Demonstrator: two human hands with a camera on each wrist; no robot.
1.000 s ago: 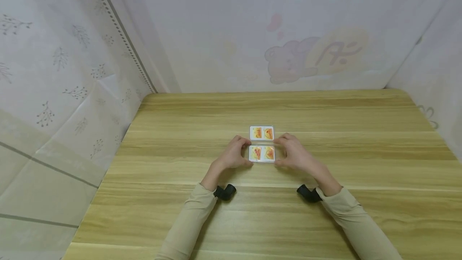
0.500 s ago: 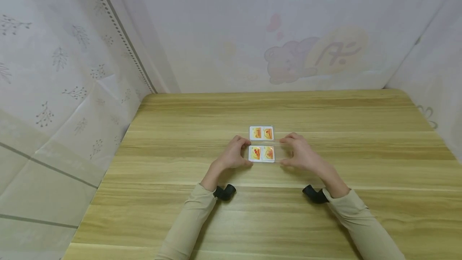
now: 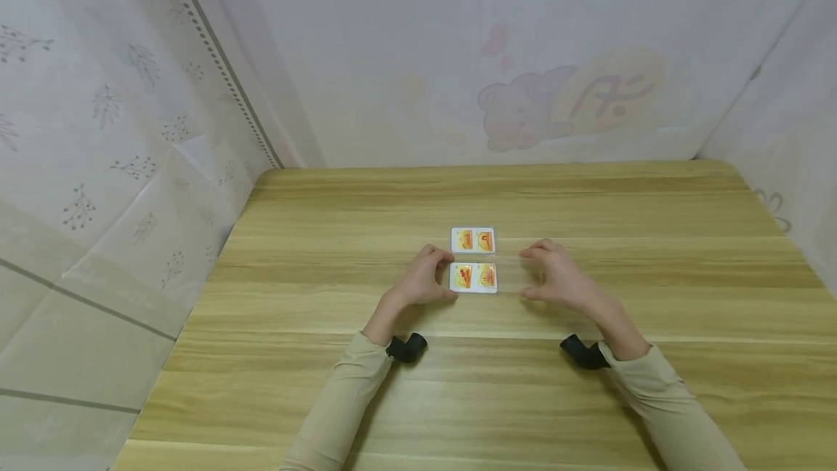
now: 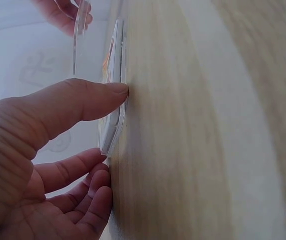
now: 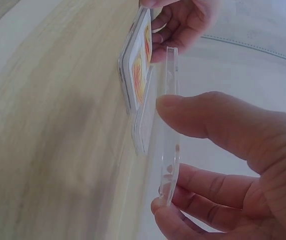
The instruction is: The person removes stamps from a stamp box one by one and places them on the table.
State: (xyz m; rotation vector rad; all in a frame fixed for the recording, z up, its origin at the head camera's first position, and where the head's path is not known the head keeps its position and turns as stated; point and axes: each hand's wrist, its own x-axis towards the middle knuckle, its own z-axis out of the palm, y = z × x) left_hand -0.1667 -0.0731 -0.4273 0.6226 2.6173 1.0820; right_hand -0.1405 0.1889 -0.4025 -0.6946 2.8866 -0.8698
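Observation:
Two white cards with orange and yellow pictures lie one behind the other, the near card [image 3: 474, 278] and the far card [image 3: 474, 240]. In the left wrist view, the near card sits in a thin clear tray [image 4: 113, 132]. My left hand [image 3: 421, 278] holds this tray by its left end, with the thumb on the near edge and fingers at the far edge. My right hand [image 3: 559, 278] pinches a clear plastic cover [image 5: 169, 150] by its edges. The cover is raised off the table and apart from the cards; it is barely visible from the head.
The cards lie near the middle of a wood-grain table [image 3: 340, 209]. Pale printed curtains [image 3: 392, 57] stand behind and to the sides. A black wrist mount [image 3: 407, 348] sits at the left cuff, another mount [image 3: 584, 352] at the right.
My right hand has moved to the right, away from the near card, carrying the clear cover. The left hand and both cards have stayed in place.

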